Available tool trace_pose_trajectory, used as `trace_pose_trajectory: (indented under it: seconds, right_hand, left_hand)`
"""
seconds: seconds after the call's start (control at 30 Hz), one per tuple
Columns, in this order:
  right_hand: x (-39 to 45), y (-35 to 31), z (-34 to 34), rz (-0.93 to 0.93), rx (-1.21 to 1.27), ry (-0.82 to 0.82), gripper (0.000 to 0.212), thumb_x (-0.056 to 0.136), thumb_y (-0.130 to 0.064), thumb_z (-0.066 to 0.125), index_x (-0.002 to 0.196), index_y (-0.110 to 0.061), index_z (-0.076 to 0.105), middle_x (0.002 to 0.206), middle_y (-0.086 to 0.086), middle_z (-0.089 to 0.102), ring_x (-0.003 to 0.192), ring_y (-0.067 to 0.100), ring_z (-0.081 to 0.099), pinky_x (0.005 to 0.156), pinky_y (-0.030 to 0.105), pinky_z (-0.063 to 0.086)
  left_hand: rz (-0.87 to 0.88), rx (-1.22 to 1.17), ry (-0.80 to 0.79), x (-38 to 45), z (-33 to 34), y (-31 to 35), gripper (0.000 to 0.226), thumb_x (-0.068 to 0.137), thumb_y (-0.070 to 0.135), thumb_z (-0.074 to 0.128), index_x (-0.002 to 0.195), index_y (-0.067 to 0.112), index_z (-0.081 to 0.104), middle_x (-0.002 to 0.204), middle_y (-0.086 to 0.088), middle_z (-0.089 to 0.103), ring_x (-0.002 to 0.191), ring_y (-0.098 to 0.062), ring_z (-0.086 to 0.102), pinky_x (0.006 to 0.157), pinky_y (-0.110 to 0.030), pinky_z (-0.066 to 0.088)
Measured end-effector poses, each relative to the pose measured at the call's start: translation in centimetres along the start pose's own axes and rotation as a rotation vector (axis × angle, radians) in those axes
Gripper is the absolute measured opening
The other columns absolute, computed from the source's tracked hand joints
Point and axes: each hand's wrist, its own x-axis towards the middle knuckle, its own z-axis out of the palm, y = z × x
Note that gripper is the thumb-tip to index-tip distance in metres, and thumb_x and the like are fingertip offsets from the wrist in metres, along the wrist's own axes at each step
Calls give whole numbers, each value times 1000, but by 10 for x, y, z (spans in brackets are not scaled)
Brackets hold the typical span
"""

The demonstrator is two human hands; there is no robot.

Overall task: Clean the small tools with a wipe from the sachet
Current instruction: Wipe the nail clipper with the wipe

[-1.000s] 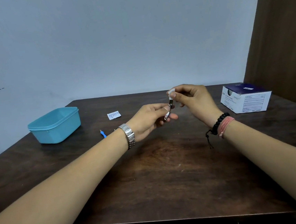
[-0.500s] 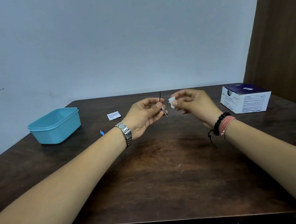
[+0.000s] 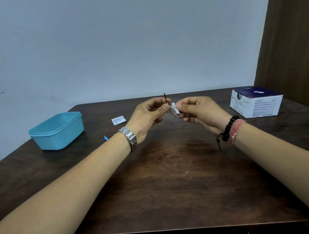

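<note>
My left hand [image 3: 147, 117] pinches a small metal tool [image 3: 168, 104], apparently a nail clipper with a dark lever sticking up, above the far middle of the table. My right hand [image 3: 198, 110] pinches a small white wipe [image 3: 174, 106] and presses it against the tool's metal body. An opened white sachet [image 3: 118, 119] lies flat on the table left of my hands. A small blue tool [image 3: 105, 138] lies near my left wrist, partly hidden by my forearm.
A teal plastic box [image 3: 57, 131] stands at the left of the dark wooden table [image 3: 165, 181]. A white and dark blue carton [image 3: 256, 104] sits at the far right. A wall is behind the table, and a brown curtain hangs at the right.
My right hand drew the wipe off the tool and apart from it, then came back; the wipe now touches the tool's lower metal part. The tool's dark lever now points up.
</note>
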Motion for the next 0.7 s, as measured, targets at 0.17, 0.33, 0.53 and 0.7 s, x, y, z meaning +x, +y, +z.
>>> trace_pose_trajectory:
  seconds: [0.17,0.33,0.53,0.7]
  right_hand:
    - [1,-2,-6,-23,-33,39,7,90,-11,67,85,-15,71,73,-3,71,64,6,65,61,15,53]
    - [-2,1,1,-86,-123,-8,2,86,-13,72,84,-14,72,70,-5,72,65,4,66,62,16,53]
    - [-2,1,2,-49,-79,-64,5,82,-16,75,86,-16,71,78,1,75,73,11,70,66,20,55]
    - [-3,0,2,-36,25,-73,6,82,-13,74,82,-16,69,81,4,74,75,13,69,70,23,56]
  left_hand:
    - [-5,11,2,1,-2,-1,11,87,17,68,92,27,72,86,15,65,85,-2,56,75,-21,45]
    - [-7,36,-24,1,-2,-3,11,86,20,70,88,30,74,88,14,68,88,-2,59,78,-23,45]
    - [-12,18,-8,2,-4,-2,10,86,22,70,89,30,74,87,16,68,87,-2,59,80,-24,45]
    - [-5,33,-56,0,0,-3,9,86,18,69,90,26,71,87,15,69,87,-2,59,76,-23,45]
